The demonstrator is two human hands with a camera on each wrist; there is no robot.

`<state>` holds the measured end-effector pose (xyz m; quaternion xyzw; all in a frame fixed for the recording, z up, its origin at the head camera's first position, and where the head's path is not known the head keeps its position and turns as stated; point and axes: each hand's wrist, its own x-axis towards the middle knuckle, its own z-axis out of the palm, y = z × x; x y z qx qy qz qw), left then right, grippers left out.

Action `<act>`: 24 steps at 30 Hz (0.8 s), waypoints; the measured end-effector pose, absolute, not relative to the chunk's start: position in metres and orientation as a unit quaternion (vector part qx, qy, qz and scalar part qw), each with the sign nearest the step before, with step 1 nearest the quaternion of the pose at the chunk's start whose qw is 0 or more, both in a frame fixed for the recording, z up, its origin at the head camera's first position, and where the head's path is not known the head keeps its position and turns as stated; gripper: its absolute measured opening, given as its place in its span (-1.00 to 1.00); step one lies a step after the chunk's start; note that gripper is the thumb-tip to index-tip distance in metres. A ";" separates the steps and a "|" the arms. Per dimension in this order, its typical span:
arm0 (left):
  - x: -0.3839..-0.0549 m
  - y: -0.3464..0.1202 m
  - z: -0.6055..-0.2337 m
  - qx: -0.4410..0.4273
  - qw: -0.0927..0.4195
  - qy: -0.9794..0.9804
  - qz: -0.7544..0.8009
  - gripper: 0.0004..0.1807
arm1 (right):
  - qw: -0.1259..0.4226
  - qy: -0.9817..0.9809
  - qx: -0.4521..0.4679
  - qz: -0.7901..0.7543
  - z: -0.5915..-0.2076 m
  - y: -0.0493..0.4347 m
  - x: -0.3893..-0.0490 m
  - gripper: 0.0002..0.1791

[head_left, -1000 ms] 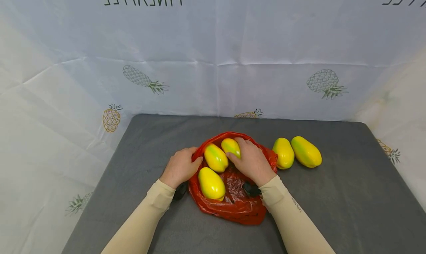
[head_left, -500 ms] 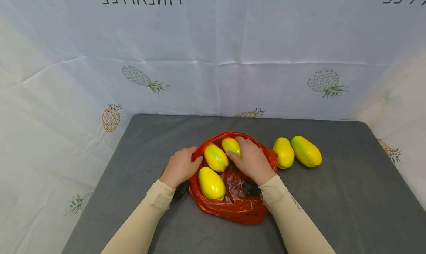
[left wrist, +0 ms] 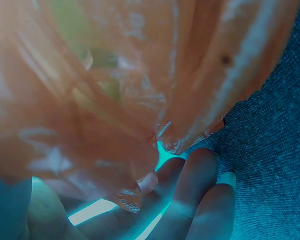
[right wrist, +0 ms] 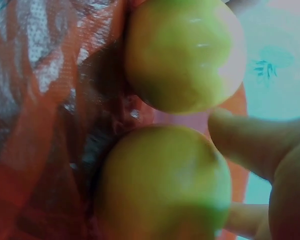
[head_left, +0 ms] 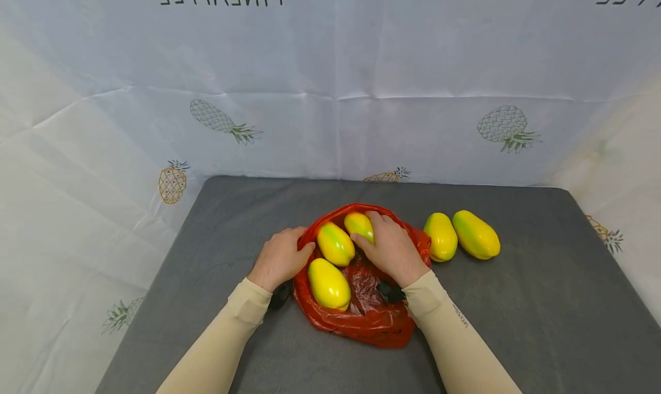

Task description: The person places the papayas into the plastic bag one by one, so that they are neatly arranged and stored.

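Pinching a red bag at its rim are left fingers, while right fingers clasp a yellow fruit inside

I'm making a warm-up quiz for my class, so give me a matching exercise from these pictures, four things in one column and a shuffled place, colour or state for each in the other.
Things:
1. left grip
2. tabletop
3. right grip
4. rightmost yellow fruit

Matches:
A. round a fruit inside the red bag
B. lying to the bag's right
C. pinching the bag's rim
D. dark gray

Pairs: 1-C, 2-D, 3-A, 4-B.
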<state>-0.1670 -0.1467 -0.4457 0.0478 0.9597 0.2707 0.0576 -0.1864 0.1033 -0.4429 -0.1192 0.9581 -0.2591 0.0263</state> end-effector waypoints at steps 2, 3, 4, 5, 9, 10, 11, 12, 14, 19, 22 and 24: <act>-0.167 -0.146 -0.445 0.053 0.055 0.959 0.272 -0.57 | 0.041 0.959 -0.116 -0.256 -0.438 0.106 -0.184 -0.15; -0.167 -0.146 -0.445 0.054 0.054 0.959 0.272 -0.57 | 0.048 0.959 -0.115 -0.256 -0.434 0.108 -0.183 -0.13; -0.167 -0.146 -0.445 0.056 0.054 0.959 0.273 -0.57 | 0.054 0.958 -0.115 -0.257 -0.430 0.110 -0.181 -0.12; -0.168 -0.145 -0.445 0.056 0.055 0.958 0.274 -0.56 | 0.061 0.957 -0.113 -0.260 -0.426 0.112 -0.180 -0.10; -0.168 -0.144 -0.444 0.057 0.062 0.957 0.278 -0.55 | 0.075 0.953 -0.113 -0.273 -0.406 0.125 -0.171 -0.13; -0.168 -0.143 -0.444 0.057 0.064 0.956 0.279 -0.55 | 0.075 0.952 -0.112 -0.276 -0.401 0.130 -0.168 -0.15; -0.168 -0.143 -0.444 0.056 0.066 0.956 0.281 -0.54 | 0.073 0.952 -0.109 -0.277 -0.397 0.136 -0.166 -0.16; -0.167 -0.143 -0.444 0.056 0.069 0.955 0.282 -0.54 | 0.068 0.952 -0.108 -0.277 -0.393 0.142 -0.164 -0.18; -0.168 -0.144 -0.444 0.056 0.070 0.955 0.284 -0.54 | 0.055 0.952 -0.099 -0.284 -0.387 0.156 -0.161 -0.20; -0.169 -0.147 -0.444 0.058 0.074 0.953 0.288 -0.52 | 0.005 0.951 -0.063 -0.304 -0.382 0.197 -0.154 -0.24; -0.168 -0.151 -0.442 0.053 0.082 0.951 0.295 -0.47 | -0.030 0.953 -0.036 -0.300 -0.387 0.220 -0.151 -0.26; -0.165 -0.154 -0.440 0.047 0.089 0.948 0.302 -0.44 | -0.045 0.955 -0.018 -0.294 -0.393 0.234 -0.149 -0.28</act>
